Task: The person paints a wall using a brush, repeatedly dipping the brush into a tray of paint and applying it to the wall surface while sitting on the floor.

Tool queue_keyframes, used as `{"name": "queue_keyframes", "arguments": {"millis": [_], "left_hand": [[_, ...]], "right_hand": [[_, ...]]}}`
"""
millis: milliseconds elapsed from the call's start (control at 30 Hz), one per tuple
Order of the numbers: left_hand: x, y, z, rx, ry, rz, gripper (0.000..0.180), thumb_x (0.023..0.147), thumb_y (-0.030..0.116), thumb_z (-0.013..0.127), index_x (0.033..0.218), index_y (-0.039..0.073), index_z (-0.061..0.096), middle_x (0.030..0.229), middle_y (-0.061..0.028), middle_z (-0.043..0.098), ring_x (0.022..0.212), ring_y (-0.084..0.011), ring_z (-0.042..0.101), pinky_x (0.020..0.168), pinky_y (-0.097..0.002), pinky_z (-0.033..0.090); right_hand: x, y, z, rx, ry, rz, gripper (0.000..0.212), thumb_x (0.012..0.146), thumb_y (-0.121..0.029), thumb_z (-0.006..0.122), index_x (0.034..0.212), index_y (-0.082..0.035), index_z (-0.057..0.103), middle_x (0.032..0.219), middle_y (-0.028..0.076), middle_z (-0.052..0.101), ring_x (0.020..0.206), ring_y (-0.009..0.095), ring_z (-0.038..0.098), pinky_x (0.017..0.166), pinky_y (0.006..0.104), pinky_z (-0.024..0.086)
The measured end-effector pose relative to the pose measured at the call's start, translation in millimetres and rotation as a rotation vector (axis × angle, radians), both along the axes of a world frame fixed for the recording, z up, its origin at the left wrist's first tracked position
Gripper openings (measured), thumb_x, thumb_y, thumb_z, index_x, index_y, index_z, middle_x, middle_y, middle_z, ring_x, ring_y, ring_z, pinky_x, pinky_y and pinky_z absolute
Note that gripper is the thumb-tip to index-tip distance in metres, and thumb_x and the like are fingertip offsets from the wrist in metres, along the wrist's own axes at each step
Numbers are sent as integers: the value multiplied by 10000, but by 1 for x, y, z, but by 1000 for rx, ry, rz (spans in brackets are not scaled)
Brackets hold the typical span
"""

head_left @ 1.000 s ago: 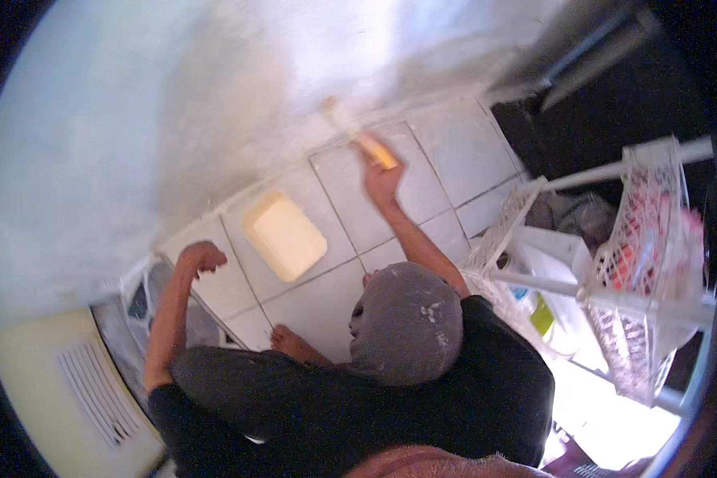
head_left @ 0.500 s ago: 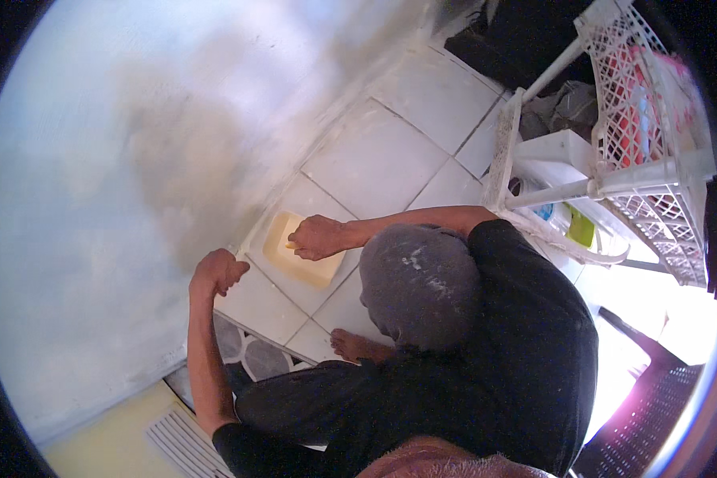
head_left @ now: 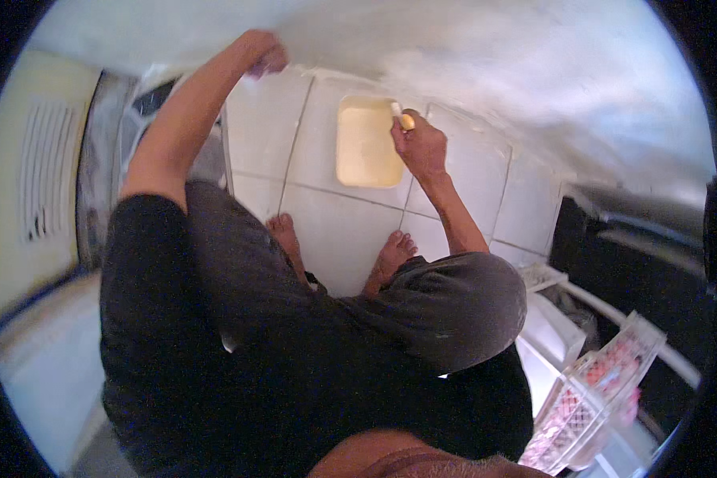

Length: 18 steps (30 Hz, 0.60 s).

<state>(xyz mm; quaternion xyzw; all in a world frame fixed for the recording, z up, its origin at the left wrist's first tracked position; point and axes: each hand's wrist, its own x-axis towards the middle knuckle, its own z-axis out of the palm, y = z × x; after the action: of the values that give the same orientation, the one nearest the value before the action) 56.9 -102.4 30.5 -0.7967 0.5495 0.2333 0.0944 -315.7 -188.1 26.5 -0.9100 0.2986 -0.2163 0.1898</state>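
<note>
A pale yellow rectangular tub (head_left: 368, 178) rests on the tiled floor, close to the wall, with whitish contents or a light inner surface. Over its right edge is my right hand (head_left: 424, 150), its fingers closed round a small yellow-and-white tool (head_left: 407, 122). Most of the tool is hidden in the grip. My left hand (head_left: 264, 54) is curled closed beside the wall, up and to the left of the tub. A whitish patch shows under its fingers, too blurred to name.
The pale wall (head_left: 534, 48) runs along the far side. At lower right stands a white plastic rack (head_left: 570, 426) with baskets of things, beside a dark object (head_left: 637, 263). A yellowish panel with slats (head_left: 44, 167) is on the left. My bare feet (head_left: 394, 251) are on the tiles.
The view has turned, so the tub now appears upright and farther up. My right hand stays by the tub with the tool, now at its right edge; my left hand remains closed by the wall.
</note>
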Motion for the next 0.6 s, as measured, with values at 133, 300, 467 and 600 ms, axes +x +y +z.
{"name": "queue_keyframes", "arguments": {"millis": [133,300,467,600], "left_hand": [[-29,11,6,-91,503,157,213,699,289,608,598,102,601,562,-93,566,461,-219,536,429,-386,427],[-31,-47,-4,390,297,-238,89,674,127,706,712,61,659,759,-112,661,609,-236,552,603,-406,459],[-10,-35,-36,259,302,155,84,647,134,702,651,72,645,691,-105,644,541,-225,552,524,-383,455],[0,-23,-58,40,388,180,91,626,140,698,603,81,633,636,-99,630,486,-215,553,460,-365,452]], "right_hand": [[7,11,-1,8,-76,154,197,805,-214,642,958,-90,629,818,127,658,677,285,652,567,372,522],[10,16,-1,6,-79,275,186,804,-135,668,977,-71,647,871,148,666,710,226,664,593,301,524],[7,46,-13,464,-89,78,140,812,-153,643,898,-43,659,703,137,659,601,202,651,566,301,507],[-4,51,-10,750,-242,5,177,841,-142,631,864,32,651,672,75,653,609,128,630,554,257,508]]}}
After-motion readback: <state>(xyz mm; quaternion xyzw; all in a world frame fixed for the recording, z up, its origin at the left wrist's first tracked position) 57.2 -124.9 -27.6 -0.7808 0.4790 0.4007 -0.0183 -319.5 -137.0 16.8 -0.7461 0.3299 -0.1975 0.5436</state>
